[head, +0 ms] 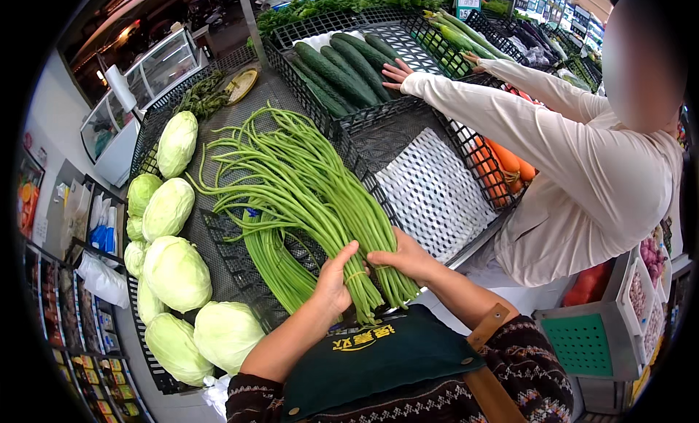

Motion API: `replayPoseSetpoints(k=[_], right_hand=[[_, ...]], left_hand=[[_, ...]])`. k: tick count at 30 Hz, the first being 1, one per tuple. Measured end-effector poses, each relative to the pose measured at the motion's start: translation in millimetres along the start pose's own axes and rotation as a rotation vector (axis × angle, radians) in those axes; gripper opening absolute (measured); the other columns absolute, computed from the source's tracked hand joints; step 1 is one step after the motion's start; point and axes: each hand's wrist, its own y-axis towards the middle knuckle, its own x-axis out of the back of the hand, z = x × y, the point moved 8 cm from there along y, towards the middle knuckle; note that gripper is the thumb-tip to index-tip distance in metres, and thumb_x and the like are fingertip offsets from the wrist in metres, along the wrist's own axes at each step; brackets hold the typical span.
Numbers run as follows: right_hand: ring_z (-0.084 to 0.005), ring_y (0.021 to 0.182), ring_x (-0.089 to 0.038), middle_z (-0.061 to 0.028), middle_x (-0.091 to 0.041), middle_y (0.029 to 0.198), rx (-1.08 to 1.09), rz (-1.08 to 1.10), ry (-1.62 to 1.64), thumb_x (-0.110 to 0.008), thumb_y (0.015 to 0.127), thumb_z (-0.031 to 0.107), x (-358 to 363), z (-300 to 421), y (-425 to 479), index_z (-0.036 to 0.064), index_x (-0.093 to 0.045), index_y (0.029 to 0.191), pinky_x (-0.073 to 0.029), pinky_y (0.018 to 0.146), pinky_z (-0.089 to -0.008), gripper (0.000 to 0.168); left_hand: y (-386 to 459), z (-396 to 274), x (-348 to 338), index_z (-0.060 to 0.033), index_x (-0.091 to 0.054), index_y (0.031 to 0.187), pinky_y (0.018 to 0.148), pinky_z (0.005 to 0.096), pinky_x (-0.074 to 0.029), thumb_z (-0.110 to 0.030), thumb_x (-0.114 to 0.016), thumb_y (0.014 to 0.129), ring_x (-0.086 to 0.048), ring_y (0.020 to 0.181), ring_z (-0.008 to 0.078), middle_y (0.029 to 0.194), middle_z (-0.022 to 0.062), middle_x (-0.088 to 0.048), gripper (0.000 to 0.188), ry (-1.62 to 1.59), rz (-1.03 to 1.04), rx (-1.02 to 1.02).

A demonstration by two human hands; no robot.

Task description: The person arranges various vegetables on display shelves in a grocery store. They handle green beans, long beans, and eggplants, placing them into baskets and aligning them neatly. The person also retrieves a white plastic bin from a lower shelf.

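Two banded bundles of long green yardlong beans (306, 177) span the middle of the view, their tied ends towards me. My left hand (336, 284) grips the left bundle near its band, thumb on top. Around the right bundle, close to its band, is my right hand (407, 262). The loose tips fan out over the dark mesh display surface (218, 150). Under the held bundles, a curved bunch of yardlong beans (273, 267) lies in a black plastic crate (226, 254); part of it is hidden.
Pale green cabbages (177, 273) line the left side. Cucumbers (349, 68) fill a crate ahead, beside a crate section with a perforated white liner (437, 193). At right, a co-worker (590, 172) reaches across carrots (499, 161), one hand at the cucumber crate. A yellow tray (242, 86) lies far back.
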Motion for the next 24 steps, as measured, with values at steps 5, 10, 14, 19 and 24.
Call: replayPoseSetpoints(k=[5, 10, 14, 19, 24], right_hand=[[-0.0167, 0.075, -0.059, -0.0113, -0.058, 0.088, 0.061, -0.078, -0.062, -0.062, 0.076, 0.003, 4.5, -24.4, 0.9, -0.003, -0.042, 0.11, -0.049, 0.068, -0.0281, 0.04], [-0.0205, 0.106, -0.048, -0.0151, -0.048, 0.114, 0.164, -0.103, -0.194, -0.076, 0.069, 0.018, -2.3, -42.5, 1.9, -0.003, -0.031, 0.125, -0.04, 0.09, -0.0316, 0.075], [-0.0223, 0.116, -0.04, -0.0149, -0.04, 0.124, 0.265, -0.065, -0.285, -0.085, 0.059, 0.027, -12.9, -26.9, -1.0, -0.002, -0.024, 0.131, -0.033, 0.098, -0.0337, 0.099], [-0.023, 0.112, -0.046, -0.0145, -0.046, 0.12, 0.314, -0.234, -0.423, -0.087, 0.053, 0.026, -10.4, -23.3, -6.3, -0.002, -0.029, 0.128, -0.038, 0.095, -0.0347, 0.099], [-0.0211, 0.109, -0.047, -0.0123, -0.045, 0.118, 0.066, -0.144, -0.066, -0.075, 0.063, 0.009, -14.2, -36.8, -0.4, 0.0, -0.025, 0.129, -0.038, 0.094, -0.0323, 0.083]], left_hand=[[-18.1, 9.9, -23.7, -0.0044, -0.049, 0.112, 0.066, 0.0365, -0.054, -0.027, -0.059, 0.085, -0.06, 0.075, 0.0208, 0.091, 0.01, -0.06, 0.037, -0.081, 0.072, 0.135], [-7.5, 15.8, -2.9, -0.008, -0.04, 0.128, 0.093, 0.0466, -0.042, -0.041, -0.046, 0.09, -0.049, 0.113, 0.0266, 0.123, 0.0137, -0.049, 0.051, 0.102, 0.054, 0.073], [-14.1, 4.9, -20.8, -0.008, -0.036, 0.132, 0.096, 0.0443, -0.039, -0.049, -0.034, 0.092, -0.048, 0.114, 0.0267, 0.128, 0.0115, -0.046, 0.057, 0.103, 0.194, 0.045], [-11.1, -2.1, -23.1, -0.0084, -0.034, 0.133, 0.099, 0.0399, -0.036, -0.048, -0.034, 0.093, -0.045, 0.118, 0.0243, 0.13, 0.0097, -0.045, 0.057, 0.187, 0.135, 0.008], [-2.4, -3.7, -25.6, -0.0081, -0.031, 0.135, 0.101, 0.0397, -0.032, -0.049, -0.032, 0.093, -0.042, 0.121, 0.0239, 0.133, 0.0091, -0.042, 0.059, 0.222, 0.171, -0.006]])
